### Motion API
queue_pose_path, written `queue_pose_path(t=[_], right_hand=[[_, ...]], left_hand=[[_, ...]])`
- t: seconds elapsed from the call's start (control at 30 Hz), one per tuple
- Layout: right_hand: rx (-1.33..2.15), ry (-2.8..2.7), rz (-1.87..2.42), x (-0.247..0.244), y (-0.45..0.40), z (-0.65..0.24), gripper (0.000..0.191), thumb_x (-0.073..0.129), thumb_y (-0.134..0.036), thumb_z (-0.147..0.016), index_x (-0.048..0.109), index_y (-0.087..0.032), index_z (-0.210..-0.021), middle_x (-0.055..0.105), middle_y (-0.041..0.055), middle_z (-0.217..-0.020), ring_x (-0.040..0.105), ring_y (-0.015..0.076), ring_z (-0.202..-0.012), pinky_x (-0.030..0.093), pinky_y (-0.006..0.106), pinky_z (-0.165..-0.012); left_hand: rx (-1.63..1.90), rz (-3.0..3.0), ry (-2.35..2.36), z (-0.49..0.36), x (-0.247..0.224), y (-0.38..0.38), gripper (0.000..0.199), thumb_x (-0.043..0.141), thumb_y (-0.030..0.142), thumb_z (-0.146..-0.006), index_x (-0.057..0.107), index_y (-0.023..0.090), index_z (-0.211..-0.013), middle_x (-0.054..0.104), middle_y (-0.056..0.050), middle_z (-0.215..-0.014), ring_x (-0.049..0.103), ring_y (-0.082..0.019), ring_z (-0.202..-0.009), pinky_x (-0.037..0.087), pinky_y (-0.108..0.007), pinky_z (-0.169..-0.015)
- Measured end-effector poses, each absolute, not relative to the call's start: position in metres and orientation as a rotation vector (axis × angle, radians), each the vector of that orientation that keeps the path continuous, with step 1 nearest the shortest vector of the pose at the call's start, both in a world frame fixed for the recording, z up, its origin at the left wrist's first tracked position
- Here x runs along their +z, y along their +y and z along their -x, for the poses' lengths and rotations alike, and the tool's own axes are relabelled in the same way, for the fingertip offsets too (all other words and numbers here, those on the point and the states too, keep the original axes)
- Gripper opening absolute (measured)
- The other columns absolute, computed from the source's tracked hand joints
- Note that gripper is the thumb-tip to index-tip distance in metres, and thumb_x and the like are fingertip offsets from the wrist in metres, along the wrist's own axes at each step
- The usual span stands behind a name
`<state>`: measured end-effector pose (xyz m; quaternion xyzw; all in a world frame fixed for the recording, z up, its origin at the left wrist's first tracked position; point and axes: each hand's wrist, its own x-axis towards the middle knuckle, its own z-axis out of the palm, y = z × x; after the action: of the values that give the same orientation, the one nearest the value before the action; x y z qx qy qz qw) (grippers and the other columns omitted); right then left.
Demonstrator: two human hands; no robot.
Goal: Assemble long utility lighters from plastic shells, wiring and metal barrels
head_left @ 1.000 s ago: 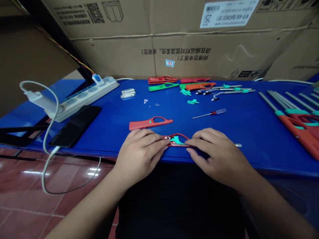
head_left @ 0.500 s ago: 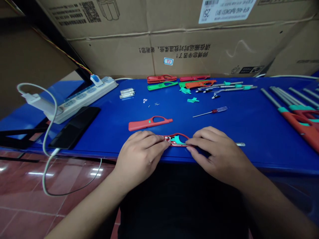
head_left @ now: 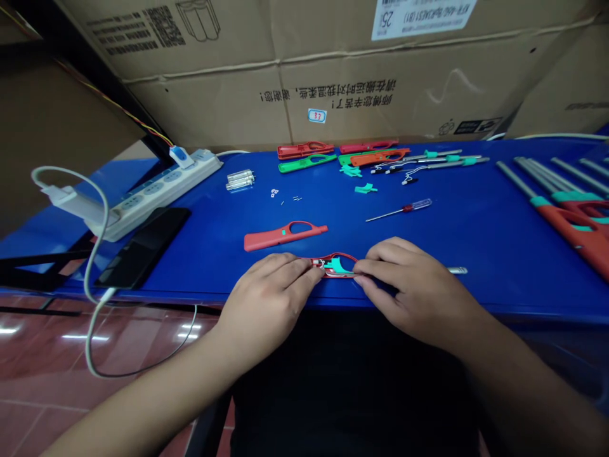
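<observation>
Between my left hand [head_left: 269, 298] and my right hand [head_left: 412, 285] I hold an open red plastic lighter handle shell [head_left: 335, 265] at the table's front edge. Teal inner parts and thin wires show inside it, and my fingers hide both its ends. A metal barrel tip [head_left: 457, 270] sticks out to the right beyond my right hand. A separate red handle half [head_left: 280, 238] lies just above my left hand, apart from it.
The blue table [head_left: 200, 266] holds a small screwdriver [head_left: 404, 209], a black phone [head_left: 143, 247], a power strip [head_left: 152, 197], and coloured lighter shells [head_left: 304, 150]. Assembled lighters [head_left: 571, 231] lie at the right. Cardboard cartons [head_left: 333, 76] stand behind.
The whole view has turned slightly, so the table items sit a little further left and higher. My hands stay on the shell, with only small finger shifts.
</observation>
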<state>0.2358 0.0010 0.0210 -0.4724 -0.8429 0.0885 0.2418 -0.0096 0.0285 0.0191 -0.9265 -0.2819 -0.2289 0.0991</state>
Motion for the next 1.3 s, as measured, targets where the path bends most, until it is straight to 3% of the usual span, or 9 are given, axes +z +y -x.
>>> queue_pose_path(t=[0.5, 0.77, 1.03, 1.3], right_hand=[[0.229, -2.271, 1.266, 0.017, 0.001, -0.235, 0.019, 0.055, -0.02, -0.097, 0.074, -0.018, -0.098, 0.066, 0.0072, -0.091, 0.056, 0.0216, -0.089, 0.049, 0.038, -0.08], [0.213, -2.286, 1.253, 0.016, 0.001, -0.236, 0.02, 0.054, -0.021, -0.098, 0.074, -0.018, -0.094, 0.065, 0.0076, -0.088, 0.056, 0.0222, -0.088, 0.05, 0.039, -0.079], [0.22, -2.262, 1.235, 0.015, 0.001, -0.237, 0.021, 0.053, -0.021, -0.098, 0.074, -0.019, -0.101, 0.066, 0.0078, -0.089, 0.056, 0.0221, -0.088, 0.05, 0.039, -0.078], [0.239, -2.28, 1.235, 0.018, 0.003, -0.238, 0.021, 0.055, -0.021, -0.098, 0.075, -0.019, -0.102, 0.067, 0.0075, -0.092, 0.057, 0.0214, -0.09, 0.051, 0.039, -0.08]], left_hand=[[-0.544, 2.769, -0.776, 0.015, 0.024, 0.03, 0.032, 0.063, 0.013, -0.092, 0.067, 0.016, -0.124, 0.074, -0.008, -0.114, 0.069, -0.026, -0.098, 0.059, -0.042, -0.085], [-0.349, 2.65, -0.573, 0.011, 0.037, 0.031, 0.026, 0.058, 0.013, -0.094, 0.069, 0.008, -0.117, 0.076, -0.013, -0.106, 0.073, -0.028, -0.091, 0.061, -0.041, -0.077], [-0.604, 2.825, -0.816, 0.01, 0.034, 0.038, 0.018, 0.06, 0.022, -0.097, 0.07, 0.014, -0.109, 0.077, -0.007, -0.098, 0.072, -0.022, -0.086, 0.06, -0.038, -0.08], [-0.866, 3.03, -0.966, 0.015, 0.032, 0.041, 0.018, 0.065, 0.017, -0.093, 0.075, 0.018, -0.108, 0.07, -0.009, -0.109, 0.066, -0.02, -0.101, 0.058, -0.035, -0.085]])
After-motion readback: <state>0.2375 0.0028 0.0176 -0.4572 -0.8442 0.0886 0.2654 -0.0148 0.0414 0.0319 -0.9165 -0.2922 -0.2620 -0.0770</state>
